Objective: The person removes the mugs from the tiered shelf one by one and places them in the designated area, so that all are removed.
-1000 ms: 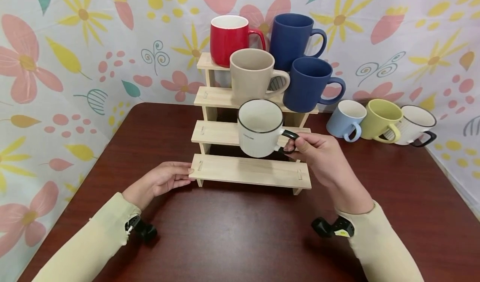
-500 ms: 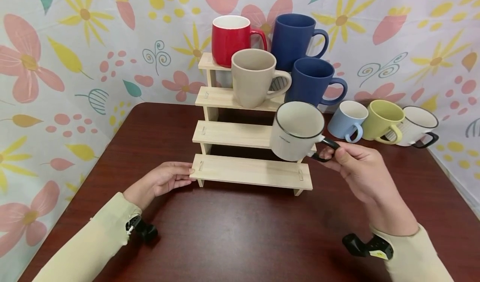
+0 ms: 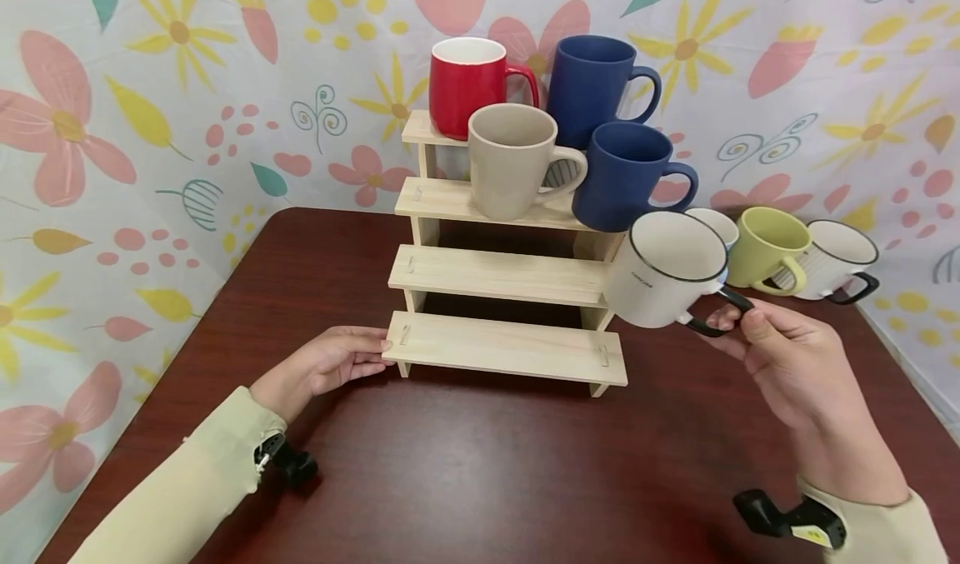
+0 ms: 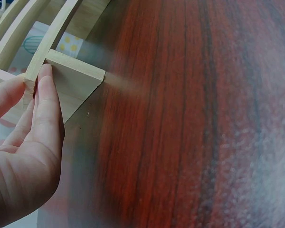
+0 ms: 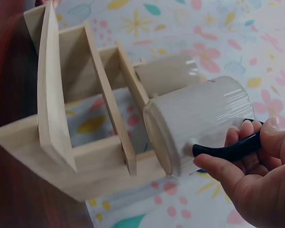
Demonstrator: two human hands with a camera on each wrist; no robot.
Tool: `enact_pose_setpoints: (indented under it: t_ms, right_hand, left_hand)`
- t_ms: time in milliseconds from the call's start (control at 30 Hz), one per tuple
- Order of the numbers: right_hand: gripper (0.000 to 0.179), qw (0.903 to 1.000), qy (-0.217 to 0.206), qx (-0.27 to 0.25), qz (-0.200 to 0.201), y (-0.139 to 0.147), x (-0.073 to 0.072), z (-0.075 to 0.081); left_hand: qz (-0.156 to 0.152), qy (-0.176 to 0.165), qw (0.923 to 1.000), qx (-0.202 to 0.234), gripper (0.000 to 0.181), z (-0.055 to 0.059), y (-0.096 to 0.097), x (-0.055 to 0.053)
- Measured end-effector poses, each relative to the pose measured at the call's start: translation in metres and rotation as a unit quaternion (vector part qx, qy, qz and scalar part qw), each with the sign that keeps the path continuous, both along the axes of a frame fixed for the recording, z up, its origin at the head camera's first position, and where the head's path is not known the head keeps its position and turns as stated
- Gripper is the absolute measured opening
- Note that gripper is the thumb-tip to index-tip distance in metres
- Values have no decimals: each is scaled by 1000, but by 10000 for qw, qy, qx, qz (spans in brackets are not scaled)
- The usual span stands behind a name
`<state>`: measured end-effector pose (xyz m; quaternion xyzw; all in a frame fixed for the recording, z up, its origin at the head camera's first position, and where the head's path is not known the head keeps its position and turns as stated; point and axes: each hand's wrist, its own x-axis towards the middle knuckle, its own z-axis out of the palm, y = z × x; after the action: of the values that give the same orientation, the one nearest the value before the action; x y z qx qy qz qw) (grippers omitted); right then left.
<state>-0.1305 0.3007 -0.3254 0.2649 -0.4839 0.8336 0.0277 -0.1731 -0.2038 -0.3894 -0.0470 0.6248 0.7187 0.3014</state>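
Observation:
A white mug (image 3: 666,274) with a black rim and black handle hangs in the air at the right end of the stepped wooden rack (image 3: 506,347). My right hand (image 3: 806,364) grips its handle (image 5: 232,148), and the mug tilts slightly. At the rack's left side, my left hand (image 3: 337,362) pinches the end of the lowest board (image 4: 40,61), thumb above and fingers beneath. On the rack's upper tiers stand a red mug (image 3: 467,89), a beige mug (image 3: 510,164) and two blue mugs, one higher (image 3: 588,89) and one lower (image 3: 624,177).
On the table (image 3: 450,472), back right, stand a light blue mug (image 3: 716,227) partly hidden by the held mug, a green mug (image 3: 765,252) and another white mug (image 3: 832,256) with a black handle. A flowered cloth (image 3: 225,89) hangs behind the table.
My right hand has carried the white mug rightward and slightly down, from in front of the rack's lower tiers to its right end. The left hand keeps its hold on the board.

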Motion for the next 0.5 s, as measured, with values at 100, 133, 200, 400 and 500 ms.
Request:
enact_pose_setpoints:
  t_ms: [100, 133, 200, 400, 500]
  right_hand:
    - [35, 9998, 18, -167, 80, 9, 2, -4]
    - [35, 9998, -8, -191, 62, 12, 3, -5]
    - [36, 9998, 7, -216, 55, 17, 4, -7]
    - [36, 9991, 0, -25, -421, 33, 7, -12]
    - [35, 9973, 4, 126, -724, 39, 6, -13]
  left_hand:
    - [18, -15, 10000, 10, 53, 0, 2, 0]
    - [10, -11, 10000, 11, 54, 0, 2, 0]
    - [18, -21, 10000, 10, 55, 1, 3, 0]
    - [9, -31, 10000, 13, 55, 2, 4, 0]
    - [3, -35, 10000, 3, 55, 2, 3, 0]
